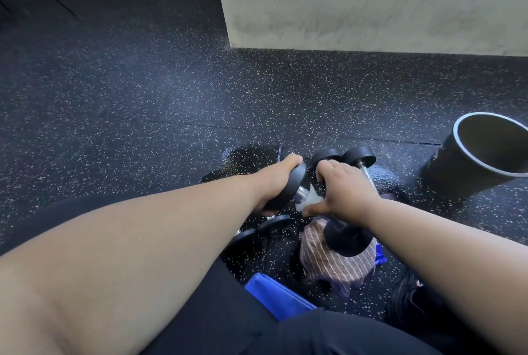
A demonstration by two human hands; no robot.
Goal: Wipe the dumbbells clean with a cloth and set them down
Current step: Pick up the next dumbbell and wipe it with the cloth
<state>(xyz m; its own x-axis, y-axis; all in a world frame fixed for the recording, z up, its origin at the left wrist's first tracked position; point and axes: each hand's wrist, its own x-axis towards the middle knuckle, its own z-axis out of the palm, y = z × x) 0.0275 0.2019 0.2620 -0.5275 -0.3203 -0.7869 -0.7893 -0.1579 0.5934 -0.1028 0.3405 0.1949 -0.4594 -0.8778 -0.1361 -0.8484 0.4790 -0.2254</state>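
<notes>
my left hand [275, 180] grips the dumbbell [288, 187] head; right hand [347, 191] pinches cloth [307, 200] on its handle. slip risk: wet floor [143, 114] beneath.

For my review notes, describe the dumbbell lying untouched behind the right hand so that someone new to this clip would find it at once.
Start at the pale wall block and come down the speckled floor to the black cylinder at the right. Just left of it, beyond the right hand, lies the dumbbell, resting on the wet patch. Unlike the dumbbell gripped in the left hand, no hand touches it.
</notes>
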